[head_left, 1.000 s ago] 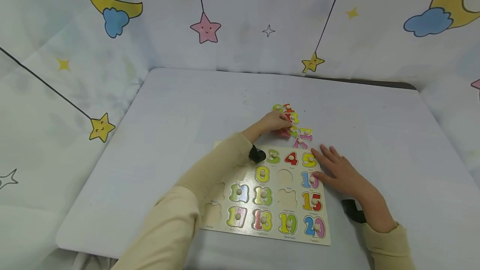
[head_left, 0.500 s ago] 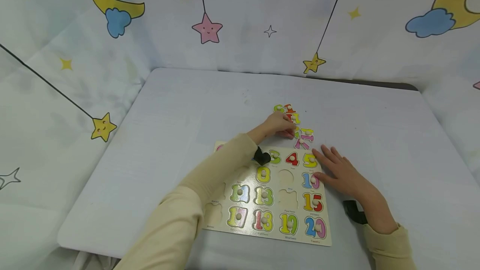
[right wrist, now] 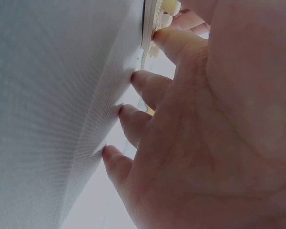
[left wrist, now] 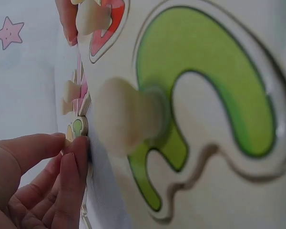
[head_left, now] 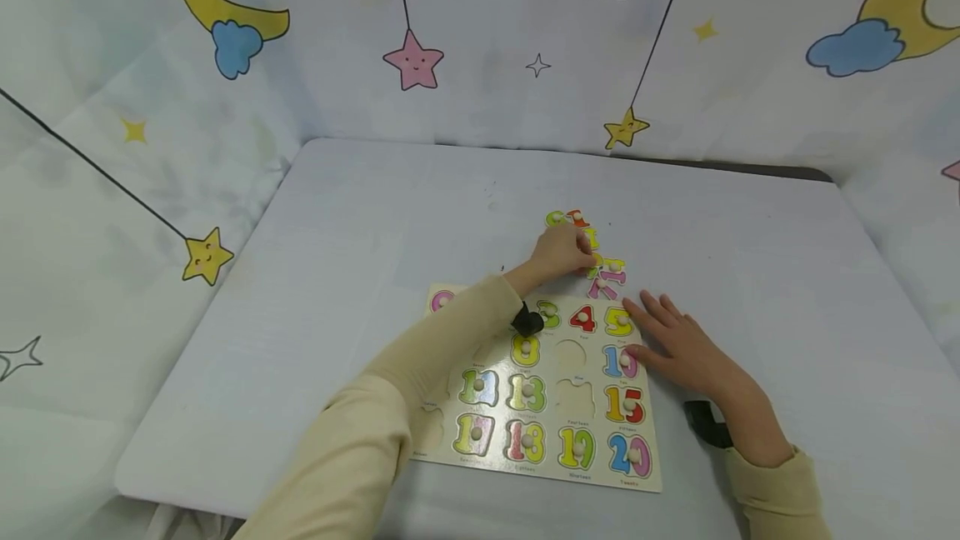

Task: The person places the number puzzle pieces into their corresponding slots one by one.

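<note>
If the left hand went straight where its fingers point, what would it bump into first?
Probably the yellow and pink knobbed wooden number piece, just past the left hand, though the hand's height above it is hard to tell.

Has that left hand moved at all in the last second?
Yes, slightly: in the head view, the left hand has shifted to the right, judged against the board.

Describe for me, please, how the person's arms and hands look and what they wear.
The left sleeve and right sleeve are plain cream. A small black piece shows near the left one's end, a second black piece near the right one's. The left hand and right hand are ungloved.
</note>
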Tool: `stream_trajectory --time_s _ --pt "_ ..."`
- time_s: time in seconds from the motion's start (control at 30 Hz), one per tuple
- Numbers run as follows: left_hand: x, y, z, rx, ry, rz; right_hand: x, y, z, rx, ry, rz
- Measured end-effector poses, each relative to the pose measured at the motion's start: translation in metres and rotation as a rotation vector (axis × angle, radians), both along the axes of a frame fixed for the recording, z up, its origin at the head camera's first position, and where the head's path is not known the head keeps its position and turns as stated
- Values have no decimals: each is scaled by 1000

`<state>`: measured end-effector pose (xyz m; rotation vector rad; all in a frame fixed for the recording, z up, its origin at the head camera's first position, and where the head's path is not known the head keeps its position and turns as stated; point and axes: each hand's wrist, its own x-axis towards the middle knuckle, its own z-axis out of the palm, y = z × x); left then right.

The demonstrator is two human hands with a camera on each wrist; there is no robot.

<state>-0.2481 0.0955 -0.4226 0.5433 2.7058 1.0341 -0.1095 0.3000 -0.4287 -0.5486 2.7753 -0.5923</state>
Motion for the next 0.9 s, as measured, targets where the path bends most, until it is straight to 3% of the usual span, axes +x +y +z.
stream_trajectory --time_s 0.23,0.43,0.57,0.7,0.9 --pt "3 -3 1 -61 103 -58 1 -2 2 -12 19 3" --pt "7 -14 2 -8 99 -95 0 -3 3 -1 -1 5" --pt "7 -27 4 20 116 -134 0 -3 1 -2 -6 4" --pt "11 -44 11 -18 175 -191 -1 -2 -1 3 -8 7" --pt "27 -74 24 -93 251 -258 -1 -1 -2 1 -9 7"
